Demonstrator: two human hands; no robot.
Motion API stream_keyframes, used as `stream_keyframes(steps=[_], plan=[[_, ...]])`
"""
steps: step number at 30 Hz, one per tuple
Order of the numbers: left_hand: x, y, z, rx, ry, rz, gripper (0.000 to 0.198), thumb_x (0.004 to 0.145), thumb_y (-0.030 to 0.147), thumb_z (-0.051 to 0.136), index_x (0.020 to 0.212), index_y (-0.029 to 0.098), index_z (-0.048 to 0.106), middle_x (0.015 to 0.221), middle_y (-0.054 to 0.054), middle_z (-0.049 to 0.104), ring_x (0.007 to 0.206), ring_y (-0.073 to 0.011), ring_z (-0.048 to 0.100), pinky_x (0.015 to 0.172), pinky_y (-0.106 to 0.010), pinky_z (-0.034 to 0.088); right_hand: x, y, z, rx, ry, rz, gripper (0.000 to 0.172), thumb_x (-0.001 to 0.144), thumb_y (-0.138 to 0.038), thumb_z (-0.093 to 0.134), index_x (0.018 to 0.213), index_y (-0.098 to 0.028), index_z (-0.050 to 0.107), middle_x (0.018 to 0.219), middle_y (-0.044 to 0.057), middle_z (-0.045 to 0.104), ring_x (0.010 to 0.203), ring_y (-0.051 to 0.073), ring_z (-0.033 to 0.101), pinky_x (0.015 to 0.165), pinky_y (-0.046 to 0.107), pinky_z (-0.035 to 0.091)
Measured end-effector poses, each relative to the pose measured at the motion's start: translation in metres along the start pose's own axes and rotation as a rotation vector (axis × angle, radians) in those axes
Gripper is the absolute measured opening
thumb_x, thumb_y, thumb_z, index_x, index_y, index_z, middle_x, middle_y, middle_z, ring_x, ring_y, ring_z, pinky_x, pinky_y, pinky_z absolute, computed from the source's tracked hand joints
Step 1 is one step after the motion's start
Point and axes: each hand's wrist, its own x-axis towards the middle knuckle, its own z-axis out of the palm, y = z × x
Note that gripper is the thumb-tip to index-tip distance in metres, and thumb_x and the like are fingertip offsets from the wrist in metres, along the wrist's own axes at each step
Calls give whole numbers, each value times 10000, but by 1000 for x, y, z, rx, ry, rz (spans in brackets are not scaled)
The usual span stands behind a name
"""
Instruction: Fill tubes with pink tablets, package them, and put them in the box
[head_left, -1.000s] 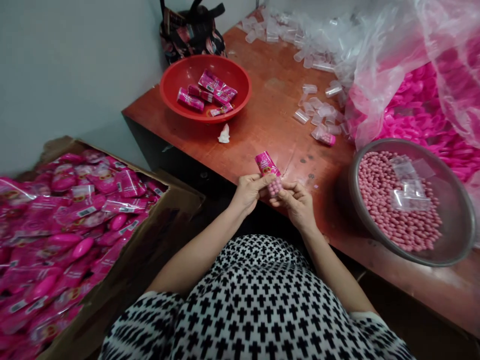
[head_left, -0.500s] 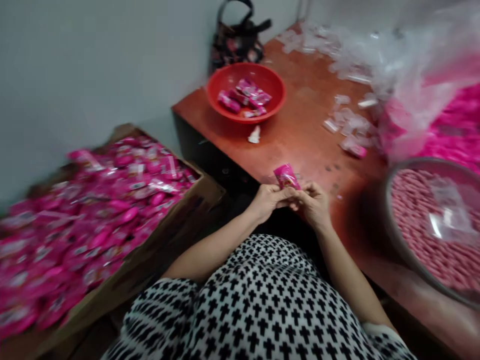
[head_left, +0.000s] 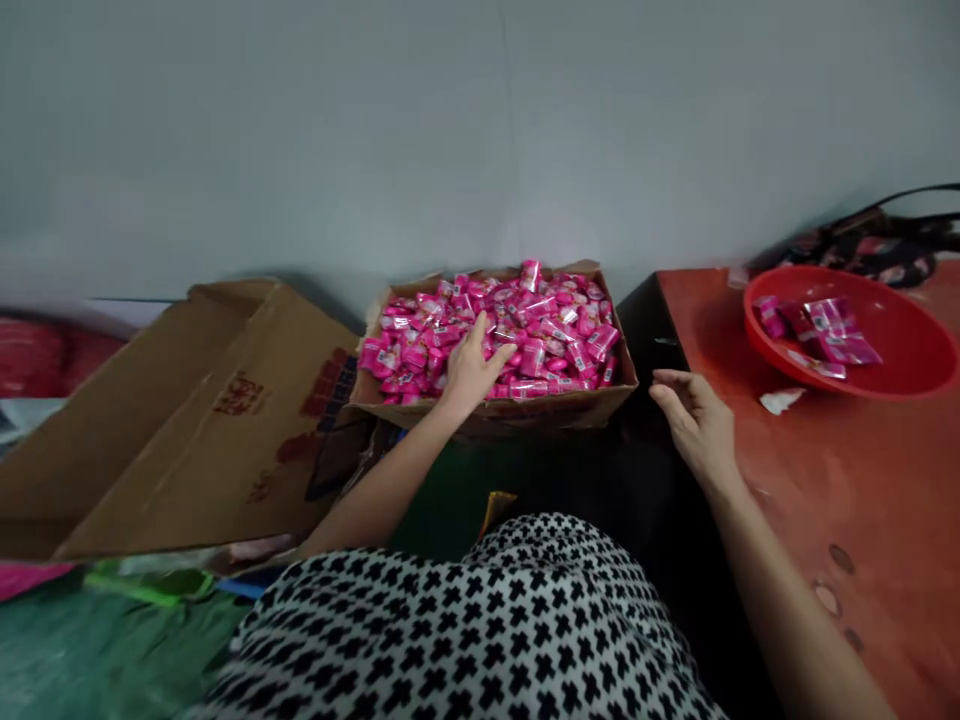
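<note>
My left hand [head_left: 474, 368] reaches over a cardboard box [head_left: 540, 408] heaped with small shiny pink packets [head_left: 559, 328]. Its thumb is spread away from the fingers, which point toward the heap, and I see nothing held in it. Whether the fingertips touch the packets is hard to tell. My right hand [head_left: 697, 425] hovers by the left edge of the reddish table [head_left: 795, 500]. Its fingers are loosely bent, with thumb and forefinger apart and nothing visible between them.
On the table, a red bowl [head_left: 915, 345] holds several pink packets, with a white scrap [head_left: 781, 401] before it and a dark patterned bag [head_left: 874, 255] behind. A large open carton [head_left: 225, 420] stands at left. A grey wall [head_left: 450, 130] rises behind the box.
The view has swung left toward the packet box. The hands, together on a pink packet before, are now apart: the left over the box, the right beside the table edge, without that packet.
</note>
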Motion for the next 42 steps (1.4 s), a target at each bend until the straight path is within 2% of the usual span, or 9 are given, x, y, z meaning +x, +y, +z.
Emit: stream_keyframes(steps=[5, 9, 13, 16, 20, 27, 32, 38, 42], plan=[[57, -43, -34, 628, -12, 49, 747, 888, 600, 387, 1489, 169, 278, 1576, -123, 169, 1453, -335, 102, 1160, -513, 106, 67, 15, 55, -326, -159, -293, 725, 796, -630, 546, 1364, -190, 450, 1428, 186, 421, 1323, 328, 409, 1048, 527, 377], [124, -66, -40, 779, -157, 83, 790, 877, 678, 268, 1513, 217, 189, 1593, -117, 77, 1452, -371, 15, 1128, -594, 47, 106, 16, 103, -518, -317, -310, 791, 799, -679, 495, 1444, -244, 356, 1535, 175, 248, 1393, 380, 280, 1061, 617, 294], [170, -89, -37, 819, -352, 124, 799, 863, 708, 243, 1513, 248, 177, 1590, -115, 104, 1444, -396, 23, 1103, -638, 34, 125, 2, 149, -630, -529, -325, 793, 813, -715, 431, 1477, -310, 282, 1545, 133, 263, 1418, 395, 212, 1066, 699, 167], [171, -109, -41, 800, -461, 129, 762, 868, 698, 263, 1508, 296, 174, 1602, -55, 44, 1446, -377, 60, 1118, -599, 109, 129, -12, 174, -677, -599, -360, 786, 816, -730, 404, 1486, -357, 233, 1555, 117, 251, 1415, 418, 201, 1030, 760, 88], [143, -127, -52, 766, -426, 219, 681, 908, 629, 267, 1506, 321, 159, 1602, 10, 41, 1447, -340, 96, 1129, -561, 153, 125, -32, 199, -706, -666, -461, 755, 833, -736, 350, 1484, -375, 226, 1589, 70, 152, 1433, 413, 139, 1044, 753, 8], [106, -142, -70, 775, -418, 192, 547, 966, 468, 213, 1368, 226, 494, 1458, -24, 447, 1395, -283, 277, 1155, -515, 124, 113, -76, 250, -693, -923, -454, 752, 859, -735, 252, 1493, -330, 225, 1594, 81, 94, 1446, 410, 19, 1025, 759, -54], [111, -119, -63, 806, -236, 196, 557, 972, 464, 195, 1398, 214, 451, 1446, -43, 458, 1409, -335, 242, 1126, -625, 48, 109, -79, 230, -527, -971, -496, 756, 881, -688, 311, 1506, -284, 181, 1591, 124, 55, 1464, 327, 56, 1100, 672, -25], [182, -56, 23, 662, -233, 338, 622, 945, 523, 305, 1437, 144, 344, 1439, -136, 451, 1311, -278, 413, 1072, -407, 331, 66, -51, 142, -342, -605, -528, 580, 934, -506, 420, 1405, -168, 420, 1469, 150, 413, 1365, 247, 389, 1126, 474, 319], [217, -43, 67, 720, -321, 320, 654, 925, 556, 325, 1437, 150, 350, 1362, -178, 510, 1263, -337, 446, 1073, -521, 283, 12, -31, 89, -298, -534, -412, 432, 949, -372, 459, 1342, -195, 488, 1399, 133, 505, 1275, 218, 509, 1030, 390, 467]])
